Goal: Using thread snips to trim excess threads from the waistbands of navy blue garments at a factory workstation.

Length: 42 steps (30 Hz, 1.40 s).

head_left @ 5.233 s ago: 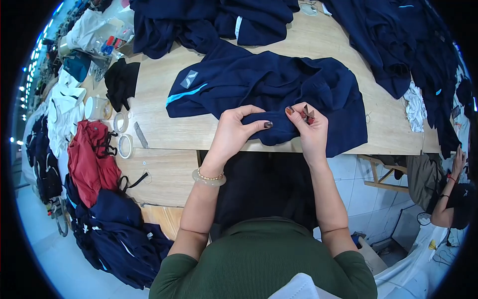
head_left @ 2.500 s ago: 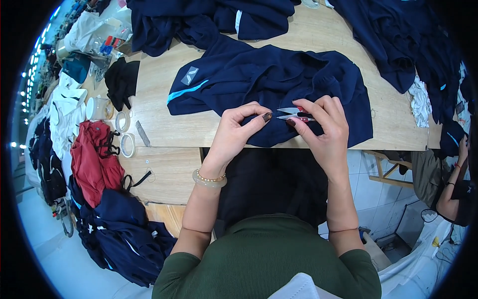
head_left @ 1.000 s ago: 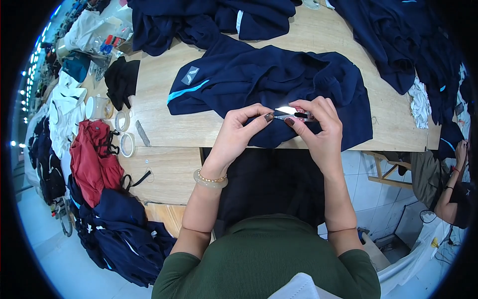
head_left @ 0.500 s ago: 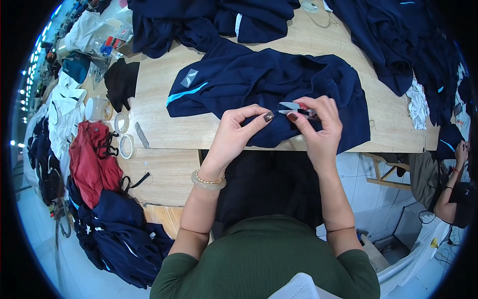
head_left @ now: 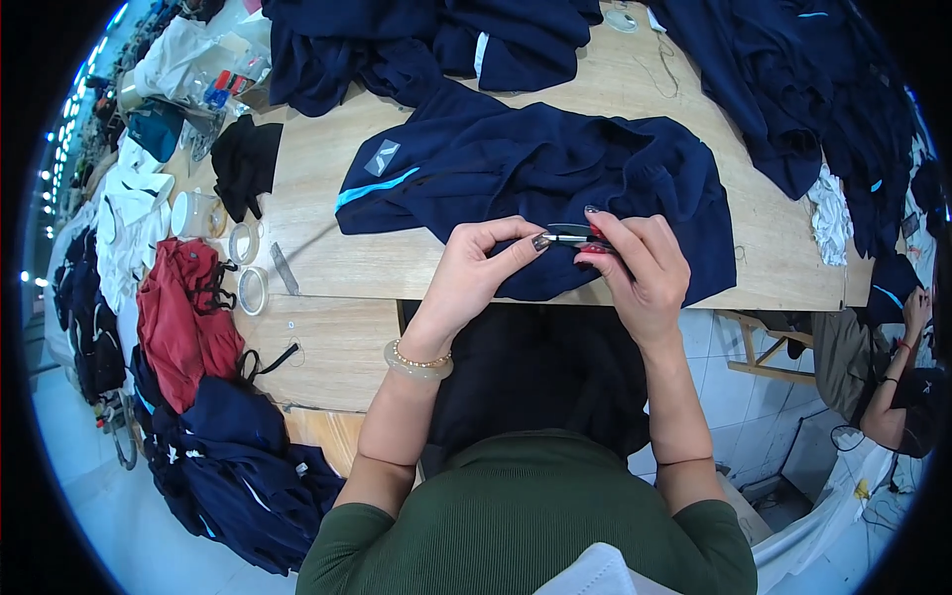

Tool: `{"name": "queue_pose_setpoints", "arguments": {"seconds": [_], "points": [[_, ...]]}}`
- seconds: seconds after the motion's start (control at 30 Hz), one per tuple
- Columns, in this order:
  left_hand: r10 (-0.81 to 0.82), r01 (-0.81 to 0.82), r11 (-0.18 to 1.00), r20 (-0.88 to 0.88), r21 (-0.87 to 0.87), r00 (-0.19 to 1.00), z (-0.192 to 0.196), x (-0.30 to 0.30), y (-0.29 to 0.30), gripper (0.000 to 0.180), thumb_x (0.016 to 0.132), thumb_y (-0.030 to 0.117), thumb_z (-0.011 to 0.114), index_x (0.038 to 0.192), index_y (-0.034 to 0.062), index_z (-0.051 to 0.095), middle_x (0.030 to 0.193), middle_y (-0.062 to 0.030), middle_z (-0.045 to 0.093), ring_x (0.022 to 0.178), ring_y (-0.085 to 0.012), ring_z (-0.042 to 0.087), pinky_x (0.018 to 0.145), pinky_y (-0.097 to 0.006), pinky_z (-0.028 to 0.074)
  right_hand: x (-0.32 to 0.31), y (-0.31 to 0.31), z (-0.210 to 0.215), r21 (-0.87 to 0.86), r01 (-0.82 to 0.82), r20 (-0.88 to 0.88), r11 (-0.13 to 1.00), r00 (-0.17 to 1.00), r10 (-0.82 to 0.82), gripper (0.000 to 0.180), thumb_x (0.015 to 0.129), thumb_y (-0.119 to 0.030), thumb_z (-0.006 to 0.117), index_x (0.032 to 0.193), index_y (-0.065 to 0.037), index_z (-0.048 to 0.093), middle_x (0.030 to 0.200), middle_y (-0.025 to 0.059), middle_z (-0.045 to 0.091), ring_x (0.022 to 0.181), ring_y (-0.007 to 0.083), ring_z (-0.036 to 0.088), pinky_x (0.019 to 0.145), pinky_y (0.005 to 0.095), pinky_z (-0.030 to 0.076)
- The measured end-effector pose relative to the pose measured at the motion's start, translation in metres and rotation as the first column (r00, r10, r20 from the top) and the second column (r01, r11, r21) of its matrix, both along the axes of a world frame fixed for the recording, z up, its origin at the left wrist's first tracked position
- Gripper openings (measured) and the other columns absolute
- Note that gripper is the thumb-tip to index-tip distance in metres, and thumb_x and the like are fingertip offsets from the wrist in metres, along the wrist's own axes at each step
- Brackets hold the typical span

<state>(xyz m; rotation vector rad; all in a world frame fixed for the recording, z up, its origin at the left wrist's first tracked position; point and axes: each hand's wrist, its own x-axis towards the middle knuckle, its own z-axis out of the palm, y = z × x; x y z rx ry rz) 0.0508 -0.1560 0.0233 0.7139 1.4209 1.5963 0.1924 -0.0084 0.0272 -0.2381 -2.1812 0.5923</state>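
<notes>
The left hand point(head_left: 474, 273) in the head view is closed in a pinch, thumb and forefinger meeting on the near end of a small silvery tool point(head_left: 567, 237), likely thread snips, though it is too small to tell for sure. The right hand point(head_left: 640, 266) is curled around the tool's other end, its fingers folded over the red-tinted part, so both hands hold it between them just above the front edge of the wooden table point(head_left: 327, 258). Under the hands lies a navy garment point(head_left: 516, 169) with a light blue stripe and a small grey patch, spread flat and hanging slightly over the table edge. More navy clothes point(head_left: 416, 40) are heaped at the far side, and another dark pile point(head_left: 793, 89) lies to the right. To the left sit two rolls of tape point(head_left: 248, 268), a black cloth point(head_left: 243, 164) and a red garment point(head_left: 178, 322), with a navy heap point(head_left: 238, 466) below it. At the far right edge another person point(head_left: 892, 377) is crouched low, well apart from the table
</notes>
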Motion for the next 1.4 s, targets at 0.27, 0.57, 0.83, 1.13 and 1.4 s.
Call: {"name": "queue_pose_setpoints", "arguments": {"seconds": [0.27,0.57,0.83,1.13,1.4], "points": [[-0.001,0.001,1.000,-0.013,0.005,1.000,0.000,0.001,0.000,0.013,0.090,0.005,0.066,0.098,-0.0040,0.071,0.088,0.0012,0.064,0.079,-0.0038,0.053,0.072,-0.017,0.041,0.003,0.000,-0.004,0.065,-0.010,-0.011,0.998,1.000,0.011,0.041,0.066,-0.015,0.081,0.104,-0.003,0.072,0.078,0.0050,0.061,0.063,0.0179,0.053,0.053,0.0273,0.042],[0.044,-0.045,0.999,-0.030,-0.001,0.999,-0.003,0.005,0.002,0.015,0.092,0.008,0.066,0.097,-0.0052,0.071,0.081,0.0024,0.063,0.077,-0.0034,0.051,0.070,-0.019,0.040,0.003,0.003,0.002,-0.232,-0.004,-0.064,0.973,0.998,-0.011,0.033,0.074,-0.011,0.079,0.104,-0.001,0.069,0.084,0.0057,0.061,0.067,0.0133,0.054,0.056,0.0244,0.042],[0.057,-0.058,0.998,0.055,0.026,0.997,-0.002,0.004,0.004,0.012,0.093,0.008,0.065,0.093,-0.0025,0.070,0.084,0.0034,0.063,0.080,-0.0026,0.053,0.074,-0.018,0.043,-0.008,-0.013,0.009,-0.391,-0.119,0.051,0.913,0.987,0.150,0.028,0.070,0.008,0.073,0.096,-0.003,0.067,0.076,0.0062,0.056,0.065,0.0132,0.055,0.055,0.0242,0.044],[0.077,-0.078,0.996,0.026,0.038,0.997,-0.003,0.007,0.007,0.014,0.094,0.011,0.064,0.088,-0.0007,0.067,0.082,0.0072,0.057,0.077,-0.0008,0.046,0.071,-0.017,0.037,-0.012,-0.006,0.010,-0.823,-0.035,-0.204,0.567,0.950,-0.237,0.005,0.088,0.000,0.065,0.087,0.001,0.061,0.080,0.0024,0.060,0.074,0.0068,0.055,0.063,0.0231,0.044],[0.100,-0.099,0.994,-0.027,0.036,0.995,-0.003,0.013,0.012,0.021,0.096,0.015,0.063,0.088,-0.0047,0.066,0.076,0.0053,0.057,0.074,-0.0019,0.045,0.067,-0.019,0.038,-0.008,-0.023,0.006,-0.442,-0.052,0.067,0.896,0.994,0.091,0.016,0.074,0.012,0.068,0.087,0.003,0.064,0.074,0.0087,0.056,0.066,0.0131,0.058,0.055,0.0230,0.043]]}}
